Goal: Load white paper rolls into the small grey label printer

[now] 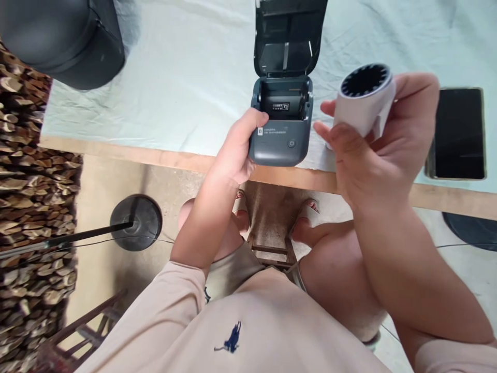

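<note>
A small dark grey label printer [280, 134] stands at the near edge of the table, its lid [289, 36] tipped up and back so the empty paper bay shows. My left hand [237, 150] grips the printer's left front corner. My right hand [382, 140] holds a white paper roll [363, 101] with a black ribbed core, just to the right of the printer and above the table edge. The roll's open end faces up toward me.
A pale cloth [186, 77] covers the table, with a bare wooden edge [147, 154] along the front. A black phone [458, 133] lies face up at the right. A dark rounded object [66, 41] sits at the back left. Stacked firewood [27, 207] fills the left side.
</note>
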{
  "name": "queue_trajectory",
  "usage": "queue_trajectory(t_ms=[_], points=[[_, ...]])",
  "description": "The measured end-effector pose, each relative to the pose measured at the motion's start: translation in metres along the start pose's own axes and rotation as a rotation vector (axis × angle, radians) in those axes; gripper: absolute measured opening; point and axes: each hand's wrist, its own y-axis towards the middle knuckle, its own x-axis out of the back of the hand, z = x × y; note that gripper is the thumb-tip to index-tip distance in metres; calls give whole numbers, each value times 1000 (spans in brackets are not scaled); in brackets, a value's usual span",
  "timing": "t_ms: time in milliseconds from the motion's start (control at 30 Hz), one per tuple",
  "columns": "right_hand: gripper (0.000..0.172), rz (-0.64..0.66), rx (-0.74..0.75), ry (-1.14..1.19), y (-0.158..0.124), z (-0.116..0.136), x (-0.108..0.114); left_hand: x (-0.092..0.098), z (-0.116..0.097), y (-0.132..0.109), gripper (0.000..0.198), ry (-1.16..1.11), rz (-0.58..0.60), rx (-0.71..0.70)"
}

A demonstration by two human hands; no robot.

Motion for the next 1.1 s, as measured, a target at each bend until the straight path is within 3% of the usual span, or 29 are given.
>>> queue_trajectory(t_ms=[200,333,533,767,967,1100], points=[[39,10,127,-210,4,-1,9,-14,10,-7,14,90,1,-137],[30,88,220,-556,5,-3,7,-20,11,-6,14,129,-51,-187],[23,170,114,-892,18,-10,3,-16,11,-2,14,118,-29,-149],[19,294,12,-933,20,-2,2,-17,9,-6,15,156,-15,-182],[14,258,-4,-888,23,5,0,-24,2,-15,10,121,44,-222],[17,299,-83,-916,23,3,5,-23,0,-19,7,153,21,-193]])
